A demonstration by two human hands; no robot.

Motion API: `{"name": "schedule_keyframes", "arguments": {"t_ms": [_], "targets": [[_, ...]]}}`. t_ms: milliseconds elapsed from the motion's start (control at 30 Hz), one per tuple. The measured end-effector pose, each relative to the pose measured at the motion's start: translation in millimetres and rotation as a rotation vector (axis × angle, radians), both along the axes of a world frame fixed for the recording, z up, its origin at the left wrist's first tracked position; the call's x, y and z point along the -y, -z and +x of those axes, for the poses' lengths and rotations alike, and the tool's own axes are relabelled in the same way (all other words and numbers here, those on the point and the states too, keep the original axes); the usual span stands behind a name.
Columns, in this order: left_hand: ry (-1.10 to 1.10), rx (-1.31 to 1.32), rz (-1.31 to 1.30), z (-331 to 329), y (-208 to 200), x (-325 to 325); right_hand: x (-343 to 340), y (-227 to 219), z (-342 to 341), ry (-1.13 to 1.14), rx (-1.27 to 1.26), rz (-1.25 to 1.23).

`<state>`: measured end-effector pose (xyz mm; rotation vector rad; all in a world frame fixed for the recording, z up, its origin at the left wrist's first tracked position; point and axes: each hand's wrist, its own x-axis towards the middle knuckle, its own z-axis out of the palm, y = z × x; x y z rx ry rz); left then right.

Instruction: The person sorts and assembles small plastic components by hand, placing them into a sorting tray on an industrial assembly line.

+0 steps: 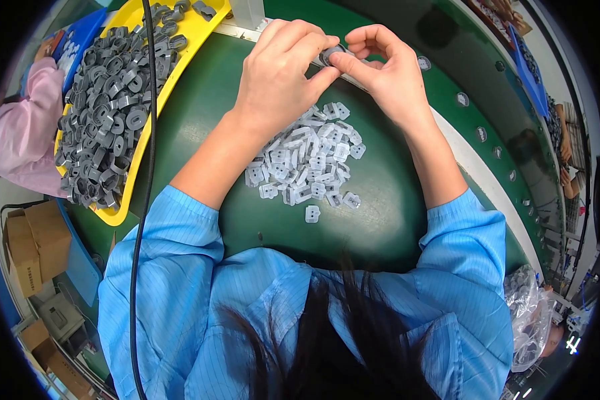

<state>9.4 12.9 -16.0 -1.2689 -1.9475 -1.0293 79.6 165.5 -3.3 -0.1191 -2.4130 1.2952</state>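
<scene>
Between both hands, above the far side of the green table, is a small round grey plastic housing (329, 55). My left hand (283, 67) pinches it between thumb and fingers. From the other side my right hand (387, 70) closes in, its thumb at the housing's edge and its fingers curled; whether something small sits in that pinch is hidden. Nearer to me, below the hands, lies a loose pile of translucent white plastic inserts (307, 157) with small holes. One single insert (312, 213) lies apart at the pile's near edge.
A yellow tray (118, 217) heaped with grey housings (107, 113) stands at the left. A black cable (152, 133) hangs across it. On the right, behind a pale rail (477, 160), a green conveyor belt (473, 120) carries spaced-out round parts. Another person's pink sleeve (30, 133) shows far left.
</scene>
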Motion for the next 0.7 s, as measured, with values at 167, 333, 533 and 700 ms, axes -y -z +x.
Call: {"name": "schedule_keyframes", "arguments": {"t_ms": [167, 333, 533, 700], "targets": [[0.037, -0.021, -0.002, 4.4, -2.1, -0.1, -4.8, -5.3, 3.0, -0.202, 0.246, -0.686], [0.115, -0.062, -0.055, 6.1, -3.8, -1.5, -13.0, -1.9, 1.1, -0.253, 0.314, -0.783], [0.257, -0.008, -0.196, -2.5, -3.9, 7.2, -27.0, -5.0, -0.9, -0.383, 0.477, -0.700], [0.290, -0.041, -0.296, -3.4, -8.8, 11.1, -16.3, -18.1, 2.4, -0.312, 0.489, -0.229]]}}
